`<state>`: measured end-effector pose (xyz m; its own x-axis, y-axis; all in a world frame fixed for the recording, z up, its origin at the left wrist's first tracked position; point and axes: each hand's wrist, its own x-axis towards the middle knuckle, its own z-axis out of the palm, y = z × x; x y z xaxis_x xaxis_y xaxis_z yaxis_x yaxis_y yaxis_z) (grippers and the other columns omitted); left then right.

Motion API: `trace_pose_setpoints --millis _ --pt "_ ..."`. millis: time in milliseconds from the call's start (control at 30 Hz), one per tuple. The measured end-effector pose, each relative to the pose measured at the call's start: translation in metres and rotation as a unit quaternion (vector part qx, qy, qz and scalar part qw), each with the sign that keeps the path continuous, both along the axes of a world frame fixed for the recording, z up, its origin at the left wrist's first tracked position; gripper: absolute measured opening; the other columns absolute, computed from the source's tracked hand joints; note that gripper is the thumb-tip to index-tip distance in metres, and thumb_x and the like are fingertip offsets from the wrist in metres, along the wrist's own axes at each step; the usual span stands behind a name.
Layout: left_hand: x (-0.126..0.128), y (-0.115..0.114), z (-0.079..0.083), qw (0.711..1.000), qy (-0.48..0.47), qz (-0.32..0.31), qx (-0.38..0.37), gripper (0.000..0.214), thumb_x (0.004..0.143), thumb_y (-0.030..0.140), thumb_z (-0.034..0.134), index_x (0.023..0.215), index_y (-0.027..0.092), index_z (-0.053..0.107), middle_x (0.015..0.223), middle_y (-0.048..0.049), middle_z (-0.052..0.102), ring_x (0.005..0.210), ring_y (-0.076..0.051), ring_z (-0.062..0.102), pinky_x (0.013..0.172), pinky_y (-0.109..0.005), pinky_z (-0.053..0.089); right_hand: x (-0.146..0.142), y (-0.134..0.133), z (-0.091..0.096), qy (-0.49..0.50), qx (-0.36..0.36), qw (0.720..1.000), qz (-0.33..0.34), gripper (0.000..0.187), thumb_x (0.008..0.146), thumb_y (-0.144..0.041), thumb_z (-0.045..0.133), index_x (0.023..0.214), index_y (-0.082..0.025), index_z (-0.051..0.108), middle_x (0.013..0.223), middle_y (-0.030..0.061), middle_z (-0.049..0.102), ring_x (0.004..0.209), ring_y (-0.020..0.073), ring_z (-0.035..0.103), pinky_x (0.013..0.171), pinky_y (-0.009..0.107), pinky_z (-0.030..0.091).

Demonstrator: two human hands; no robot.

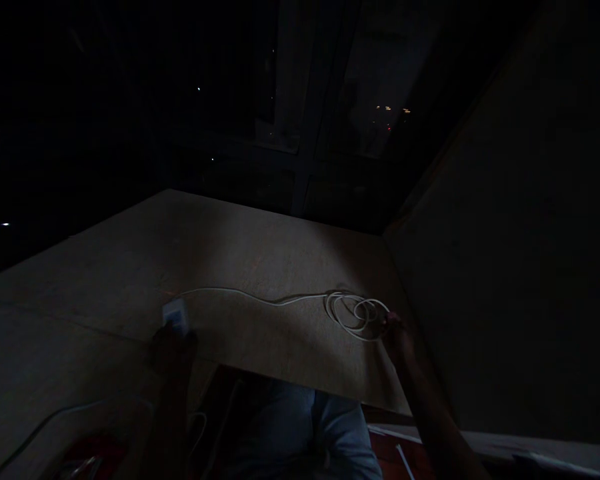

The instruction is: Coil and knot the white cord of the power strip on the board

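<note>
The scene is very dark. A white charger block (175, 314) lies on a pale wooden board (260, 253), and my left hand (173, 347) grips its near end. A white cable (260, 298) runs right from the block to a loose coil (356, 313). My right hand (397, 337) pinches the right edge of that coil; its fingers look closed on the cable.
A tall board (505, 267) stands upright along the right side. Dark window frames (310, 147) with small distant lights lie beyond. Another white cable (70, 410) trails at the lower left near something red (95, 450). My lap in blue trousers (300, 433) shows below the board's edge.
</note>
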<state>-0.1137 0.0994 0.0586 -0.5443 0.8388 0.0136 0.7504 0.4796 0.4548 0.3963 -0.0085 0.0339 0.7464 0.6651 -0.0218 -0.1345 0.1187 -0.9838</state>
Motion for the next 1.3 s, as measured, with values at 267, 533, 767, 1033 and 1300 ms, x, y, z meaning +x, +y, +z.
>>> trace_pose_setpoints --millis 267,533,767,1033,1300 --pt "0.112 -0.007 -0.003 0.935 -0.037 -0.297 0.191 0.05 0.086 0.034 0.049 0.127 0.007 0.055 0.135 -0.0247 0.053 0.132 -0.036 0.044 0.109 -0.05 0.034 -0.074 -0.003 0.007 0.074 -0.002 0.993 0.09 0.027 0.062 -0.035 0.082 0.078 -0.02 0.066 0.065 -0.0013 0.066 0.058 0.0152 0.059 0.056 0.027 0.048" --pt "0.241 -0.01 -0.018 0.843 -0.332 -0.421 0.048 0.035 0.084 0.04 0.057 0.11 0.017 0.064 0.107 -0.0127 0.07 0.109 -0.027 0.063 0.095 -0.038 0.046 -0.137 -0.007 0.01 -0.184 0.003 0.91 0.372 0.011 0.076 -0.03 0.07 0.083 -0.021 0.071 0.081 0.0033 0.073 0.073 0.0179 0.066 0.07 0.03 0.052" --pt "0.26 -0.023 -0.032 0.813 -0.399 -0.421 -0.057 0.029 0.062 0.029 0.076 0.088 0.018 0.068 0.09 -0.0044 0.073 0.084 -0.021 0.065 0.074 -0.027 0.048 -0.142 -0.025 0.012 -0.382 0.009 0.78 0.495 0.027 0.091 -0.019 0.051 0.106 -0.022 0.074 0.108 0.0089 0.074 0.102 0.0212 0.068 0.09 0.035 0.052" --pt "0.247 -0.022 -0.046 0.799 -0.467 -0.373 -0.063 0.021 0.072 0.034 0.061 0.074 0.015 0.07 0.052 0.0016 0.055 0.049 -0.012 0.05 0.048 -0.023 0.037 -0.085 -0.045 0.025 -0.311 -0.025 0.898 0.311 0.028 0.092 -0.029 0.052 0.113 -0.024 0.069 0.114 0.0092 0.068 0.105 0.0225 0.064 0.091 0.038 0.052" --pt "0.228 -0.033 -0.043 0.757 -0.547 -0.356 -0.029 0.058 0.064 0.06 0.067 0.094 0.012 0.072 0.065 -0.0001 0.058 0.047 -0.009 0.045 0.044 -0.022 0.034 -0.084 -0.044 -0.002 -0.118 -0.059 0.967 0.217 0.054 0.083 -0.047 0.065 0.131 -0.024 0.054 0.127 0.0108 0.064 0.11 0.0252 0.062 0.094 0.041 0.05"
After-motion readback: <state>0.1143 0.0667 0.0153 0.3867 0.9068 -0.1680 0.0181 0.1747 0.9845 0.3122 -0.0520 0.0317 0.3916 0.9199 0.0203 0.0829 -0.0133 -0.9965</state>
